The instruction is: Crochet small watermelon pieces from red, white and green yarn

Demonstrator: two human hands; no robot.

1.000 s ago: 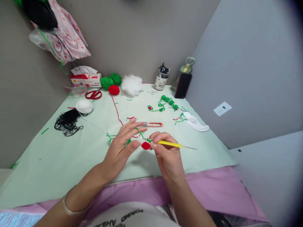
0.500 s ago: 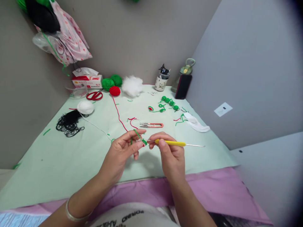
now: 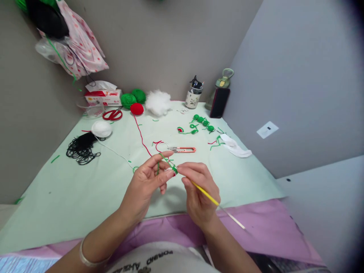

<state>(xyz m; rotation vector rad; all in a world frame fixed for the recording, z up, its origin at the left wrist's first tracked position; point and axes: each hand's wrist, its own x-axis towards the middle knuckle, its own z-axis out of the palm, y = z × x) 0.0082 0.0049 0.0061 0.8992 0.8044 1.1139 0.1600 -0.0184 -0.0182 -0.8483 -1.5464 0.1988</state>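
My left hand (image 3: 148,182) pinches a small crocheted piece (image 3: 174,170) of green, red and white yarn, with green yarn looped over the raised index finger. My right hand (image 3: 201,189) is closed on a crochet hook (image 3: 209,195) with a yellow handle, which slants from upper left to lower right. The hook's front end meets the green edge of the piece, but its tip is too small to make out. Just beyond my hands lie orange thread snips (image 3: 184,149). Red yarn (image 3: 141,136) and white yarn (image 3: 116,152) trail over the table towards my left hand.
Yarn balls in red (image 3: 137,109), green (image 3: 128,101) and white (image 3: 101,129), black yarn (image 3: 82,149), red scissors (image 3: 112,115), stuffing (image 3: 158,103) and a tissue box (image 3: 106,98) stand left and back. Small green pieces (image 3: 205,123), a pen cup (image 3: 192,99) and a phone (image 3: 220,103) are right.
The crochet hook has turned from nearly level to a steep slant, its rear end swinging down towards me. My right hand has tilted with it and come closer to the left, which has barely moved.
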